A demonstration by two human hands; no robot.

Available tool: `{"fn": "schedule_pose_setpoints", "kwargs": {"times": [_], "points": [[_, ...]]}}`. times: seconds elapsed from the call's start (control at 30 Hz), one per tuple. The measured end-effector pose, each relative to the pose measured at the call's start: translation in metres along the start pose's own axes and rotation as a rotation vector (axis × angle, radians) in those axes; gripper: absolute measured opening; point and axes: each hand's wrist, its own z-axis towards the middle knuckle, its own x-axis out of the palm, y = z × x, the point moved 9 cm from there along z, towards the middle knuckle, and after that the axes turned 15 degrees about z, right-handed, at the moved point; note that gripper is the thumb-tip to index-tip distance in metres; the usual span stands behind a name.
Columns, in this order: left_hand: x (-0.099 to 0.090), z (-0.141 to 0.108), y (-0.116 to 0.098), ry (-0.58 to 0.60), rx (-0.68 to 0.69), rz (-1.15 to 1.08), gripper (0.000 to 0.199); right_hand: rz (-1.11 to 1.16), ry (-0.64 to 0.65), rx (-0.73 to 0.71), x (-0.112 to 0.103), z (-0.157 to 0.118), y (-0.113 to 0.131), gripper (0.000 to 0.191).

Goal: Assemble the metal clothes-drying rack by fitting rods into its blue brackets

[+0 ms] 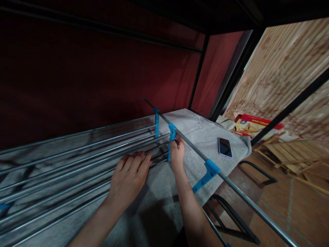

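Forearms [189, 199] cut off at the bottom; left hand [131, 172] half-curled over rods [77, 169], lower centre, grip beneath impossible to tell! Right hand [178, 149] pinching a blue bracket [172, 128] mid-frame, fingertips partly hidden; rods exit left.

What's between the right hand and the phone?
In the head view, a long metal tube crosses between the right hand and the phone; beyond it, only grey blanket shows.

Went bare from left hand [130, 175] and right hand [178, 152] up along both forearms [191, 206]; tapered smoothly to slim wrists [178, 168], ended in slender fingers [136, 160].
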Motion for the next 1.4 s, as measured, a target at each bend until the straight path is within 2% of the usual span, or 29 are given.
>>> {"fn": "schedule_pose_setpoints", "kwargs": {"times": [0.13,0.23,0.33,0.4,0.77,1.03,1.4], "points": [[-0.011,0.013,0.021,-0.004,-0.099,0.056,0.042,-0.068,-0.038,-0.016,-0.006,0.0,0.019,0.056],[0.002,0.026,0.035,0.133,-0.134,0.063,0.044,0.076,0.039,0.017,-0.002,0.004,0.034,0.059],[0.02,0.033,0.04,0.294,-0.128,0.067,0.044,0.168,0.106,0.068,0.002,0.007,0.041,0.05],[0.025,0.035,0.041,0.346,-0.128,0.075,0.043,0.171,0.11,0.084,0.002,0.007,0.042,0.042],[0.026,0.041,0.048,0.429,-0.222,0.029,0.044,0.08,0.109,0.012,0.005,0.008,0.047,0.041],[0.026,0.04,0.046,0.391,-0.19,0.056,0.044,0.073,0.118,0.02,0.004,0.009,0.045,0.044],[0.021,0.042,0.048,0.433,-0.218,0.031,0.045,0.086,0.13,0.008,0.004,0.008,0.043,0.042]]}}
